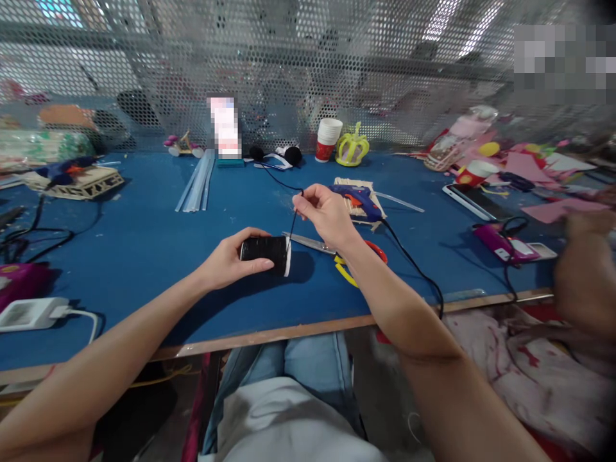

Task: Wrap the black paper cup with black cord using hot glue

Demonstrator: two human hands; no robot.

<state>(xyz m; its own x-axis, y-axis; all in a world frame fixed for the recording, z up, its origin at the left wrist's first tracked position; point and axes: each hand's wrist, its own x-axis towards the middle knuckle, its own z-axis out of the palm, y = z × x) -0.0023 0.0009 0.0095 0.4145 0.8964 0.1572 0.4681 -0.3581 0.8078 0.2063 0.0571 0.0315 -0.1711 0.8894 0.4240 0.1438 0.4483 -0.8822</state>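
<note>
My left hand (233,260) is wrapped round a cylinder wound with black cord (264,255), with white edges at its ends. The cylinder is held on its side just above the table. Up and to the right, my right hand (330,215) pinches a strand of black cord (292,224) between thumb and fingertips. This strand runs from the white right end of the cylinder to my fingers, then back towards a black ball (256,153). Scissors (312,244) with red and yellow handles lie below my right hand, their blades partly open and their handles partly hidden by my forearm.
A blue glue gun (360,199) rests on a stick mat, its cable crossing the front edge. Behind are glue sticks (197,183), a phone (224,128), paper cups (328,138) and a yellow-green crown-shaped object (353,146). Another person's arm (584,269) is at right.
</note>
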